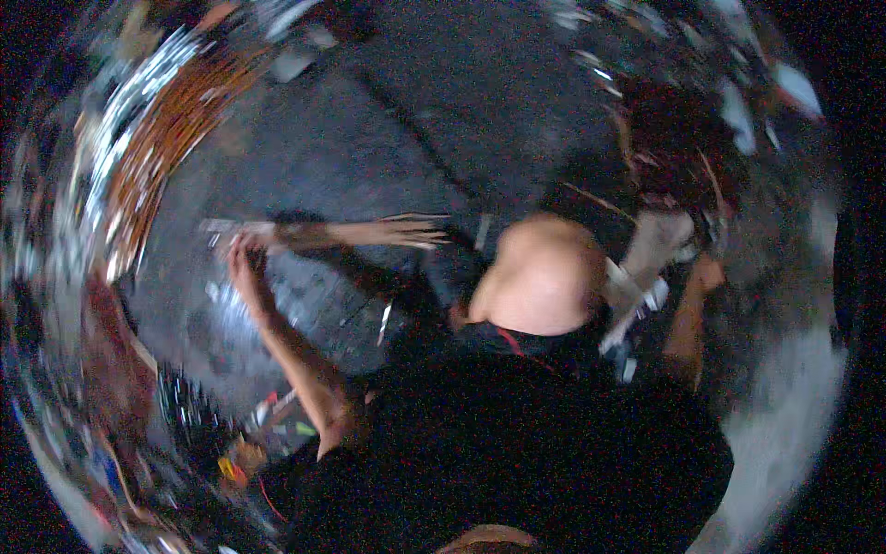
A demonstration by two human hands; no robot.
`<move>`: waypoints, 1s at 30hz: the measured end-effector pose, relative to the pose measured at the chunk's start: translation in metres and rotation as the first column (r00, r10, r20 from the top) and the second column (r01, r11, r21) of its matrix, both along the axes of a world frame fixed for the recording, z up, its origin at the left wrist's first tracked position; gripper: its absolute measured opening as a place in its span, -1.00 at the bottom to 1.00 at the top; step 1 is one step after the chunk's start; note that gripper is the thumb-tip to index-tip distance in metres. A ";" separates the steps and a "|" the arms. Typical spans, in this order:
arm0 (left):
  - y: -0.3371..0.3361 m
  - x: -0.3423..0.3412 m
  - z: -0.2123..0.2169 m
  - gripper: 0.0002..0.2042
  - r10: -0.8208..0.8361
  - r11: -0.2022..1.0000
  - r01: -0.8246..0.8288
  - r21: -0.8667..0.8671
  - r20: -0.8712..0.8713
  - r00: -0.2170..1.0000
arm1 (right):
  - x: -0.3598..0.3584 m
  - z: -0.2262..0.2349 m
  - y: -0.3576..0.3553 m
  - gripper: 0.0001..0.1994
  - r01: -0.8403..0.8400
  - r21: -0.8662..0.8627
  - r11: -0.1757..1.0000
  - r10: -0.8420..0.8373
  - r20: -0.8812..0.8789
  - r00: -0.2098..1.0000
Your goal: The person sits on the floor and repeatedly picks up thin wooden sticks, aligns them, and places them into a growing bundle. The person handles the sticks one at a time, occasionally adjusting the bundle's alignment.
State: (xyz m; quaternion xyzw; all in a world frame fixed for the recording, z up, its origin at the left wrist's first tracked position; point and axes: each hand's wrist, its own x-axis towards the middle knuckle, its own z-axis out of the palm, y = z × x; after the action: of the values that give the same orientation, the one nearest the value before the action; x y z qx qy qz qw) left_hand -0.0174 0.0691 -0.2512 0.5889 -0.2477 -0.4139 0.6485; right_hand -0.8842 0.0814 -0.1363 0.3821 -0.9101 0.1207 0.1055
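Note:
My left hand [245, 263] reaches out at the left, its fingers closed at the left end of a long pale piece [355, 234]. That piece lies across the dark ground and splits into narrow strips at its right end; blur hides its exact kind. A dark shadow falls below it. At the right, my right hand [709, 272] is lowered beside my bent bare knee [546, 277]. Its fingers are smeared, so I cannot see whether they hold anything. Nearest to it is a whitish long object [655, 249], too blurred to name.
Dark grey ground [517, 102] spreads ahead, crossed by a dark line. A stack of orange-brown strips [180, 120] curves along the upper left. Small coloured items, one yellow and red [233, 469], lie at lower left. A dark reddish heap [683, 138] stands at upper right.

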 end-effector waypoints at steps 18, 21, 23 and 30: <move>0.073 -0.025 -0.022 -0.76 0.005 0.954 0.044 0.297 -0.163 0.987 | 0.593 -0.101 -0.099 -0.50 -0.974 -0.077 -0.214 0.847 0.481 -0.224; 0.071 -0.041 -0.027 -0.75 -0.178 0.909 0.239 0.343 -0.198 0.964 | 0.606 -0.121 -0.078 -0.36 -0.973 -0.045 -0.225 0.883 0.412 -0.224; 0.063 -0.054 -0.019 -0.74 -0.277 0.869 0.319 0.377 -0.164 0.947 | 0.605 -0.133 -0.075 -0.39 -0.986 -0.049 -0.161 0.832 0.530 -0.162; 0.041 -0.085 -0.011 -0.48 -0.225 0.793 0.442 0.420 -0.471 0.853 | 0.618 -0.114 -0.087 -0.73 -0.976 -0.133 -0.174 0.659 0.721 -0.216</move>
State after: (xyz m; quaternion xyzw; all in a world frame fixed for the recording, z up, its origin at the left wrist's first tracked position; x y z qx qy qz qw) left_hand -0.1022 0.1096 -0.2626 0.5889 -0.0935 -0.6851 0.4183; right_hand -0.2661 -0.0055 -0.2500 0.8634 -0.3055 0.0193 -0.4010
